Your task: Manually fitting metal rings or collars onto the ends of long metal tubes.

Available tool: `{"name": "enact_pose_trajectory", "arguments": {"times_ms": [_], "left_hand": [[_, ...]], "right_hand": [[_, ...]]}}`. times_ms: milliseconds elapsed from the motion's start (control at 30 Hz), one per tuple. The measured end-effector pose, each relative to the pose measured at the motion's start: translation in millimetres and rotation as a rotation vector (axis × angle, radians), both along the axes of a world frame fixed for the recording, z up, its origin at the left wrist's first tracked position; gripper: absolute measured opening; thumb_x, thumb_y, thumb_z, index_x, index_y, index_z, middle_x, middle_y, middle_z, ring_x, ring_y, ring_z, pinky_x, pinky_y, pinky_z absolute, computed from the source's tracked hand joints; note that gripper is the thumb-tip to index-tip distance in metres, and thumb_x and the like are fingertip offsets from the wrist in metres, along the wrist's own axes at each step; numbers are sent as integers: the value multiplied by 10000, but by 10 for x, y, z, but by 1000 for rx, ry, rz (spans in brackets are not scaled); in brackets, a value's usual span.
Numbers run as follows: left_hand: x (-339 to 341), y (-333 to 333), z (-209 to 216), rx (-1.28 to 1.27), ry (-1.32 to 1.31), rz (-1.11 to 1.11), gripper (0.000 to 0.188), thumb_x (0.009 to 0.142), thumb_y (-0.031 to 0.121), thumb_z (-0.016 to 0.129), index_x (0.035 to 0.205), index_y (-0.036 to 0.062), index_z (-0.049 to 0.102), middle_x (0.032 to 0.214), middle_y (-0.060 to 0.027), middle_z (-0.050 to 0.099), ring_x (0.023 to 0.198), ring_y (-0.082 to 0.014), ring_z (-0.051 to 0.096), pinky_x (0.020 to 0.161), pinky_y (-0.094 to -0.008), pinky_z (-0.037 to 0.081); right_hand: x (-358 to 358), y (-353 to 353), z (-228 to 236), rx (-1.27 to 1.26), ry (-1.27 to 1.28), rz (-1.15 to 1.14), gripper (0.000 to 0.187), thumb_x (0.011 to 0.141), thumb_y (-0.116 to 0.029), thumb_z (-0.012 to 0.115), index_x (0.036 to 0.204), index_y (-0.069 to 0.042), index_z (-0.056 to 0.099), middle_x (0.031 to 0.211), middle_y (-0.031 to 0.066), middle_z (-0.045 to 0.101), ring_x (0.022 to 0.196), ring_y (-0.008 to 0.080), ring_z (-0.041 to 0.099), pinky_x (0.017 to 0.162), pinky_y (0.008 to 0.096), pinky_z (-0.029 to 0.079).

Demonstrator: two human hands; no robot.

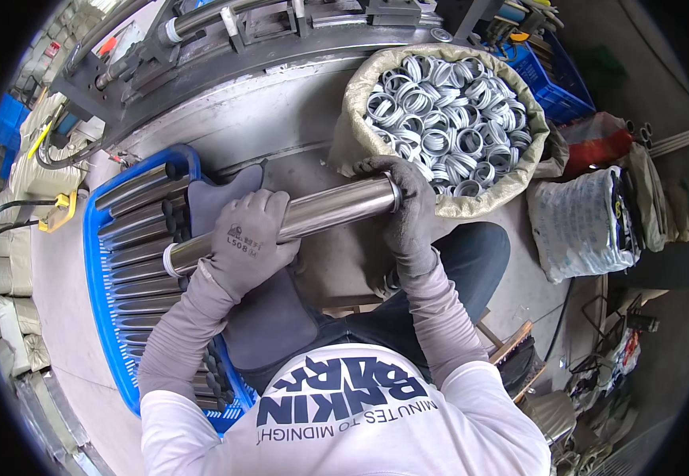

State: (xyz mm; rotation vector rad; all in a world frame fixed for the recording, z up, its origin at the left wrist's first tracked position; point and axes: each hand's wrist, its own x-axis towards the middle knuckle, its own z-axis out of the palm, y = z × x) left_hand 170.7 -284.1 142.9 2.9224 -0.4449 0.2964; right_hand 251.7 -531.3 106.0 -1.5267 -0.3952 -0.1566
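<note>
A shiny metal tube (pixel 340 208) lies across my lap, tilted up toward the right. My left hand (pixel 251 232), in a grey glove, wraps round it near its left end, where a white ring (pixel 170 260) sits. At the tube's right end, my gloved right hand (pixel 404 208) closes round the rim, and a pale ring edge shows there, partly hidden by the fingers. Just beyond my right hand stands a woven sack (pixel 354 103) full of grey-white threaded rings (pixel 439 119).
To my left, a blue plastic basket (pixel 94 238) holds several metal tubes (pixel 142 270). A grey pad (pixel 261 325) lies between basket and lap. A metal machine bench (pixel 265 51) runs along the far side. At right are a blue crate (pixel 550 87) and a stuffed white bag (pixel 578 226).
</note>
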Motion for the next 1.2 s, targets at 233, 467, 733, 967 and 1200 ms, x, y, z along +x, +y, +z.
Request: {"name": "enact_pose_trajectory", "arguments": {"times_ms": [233, 467, 733, 967, 1200], "left_hand": [[10, -3, -14, 22, 14, -10, 423, 754, 312, 822, 1037, 96, 593, 948, -90, 638, 911, -269, 687, 798, -421, 525], [52, 15, -36, 79, 87, -13, 438, 754, 309, 836, 1056, 96, 600, 978, -89, 641, 944, -262, 684, 832, -418, 531], [-98, 225, 33, -24, 74, 62, 499, 759, 291, 821, 1167, 79, 627, 1033, -106, 668, 968, -313, 675, 853, -457, 526], [-95, 221, -31, -75, 44, 66, 471, 764, 280, 812, 1148, 85, 623, 1008, -110, 654, 985, -318, 666, 857, -465, 524], [-101, 215, -49, -53, 42, 49, 508, 769, 281, 814, 1179, 67, 606, 1033, -116, 649, 1005, -322, 660, 863, -471, 524]], "right_hand": [[-33, 84, 35, -155, -54, -96, 453, 1100, -272, 466, 997, 75, 739, 994, 144, 759, 916, 221, 719, 878, 343, 548], [-35, 220, -161, 10, 114, -145, 345, 1070, -133, 481, 957, 70, 736, 934, 113, 733, 838, 166, 657, 783, 299, 509], [353, -205, 109, -241, -36, -1, 410, 1128, -225, 525, 1406, 59, 627, 1301, 157, 712, 1218, 222, 676, 1080, 331, 520], [188, -61, 82, -114, 113, 207, 567, 1150, -437, 432, 1345, 37, 673, 1217, 130, 719, 1114, 207, 669, 995, 347, 519], [-9, 408, -88, 96, 108, -116, 479, 1118, -394, 500, 1072, 20, 736, 991, 96, 718, 917, 187, 650, 859, 324, 509]]}}
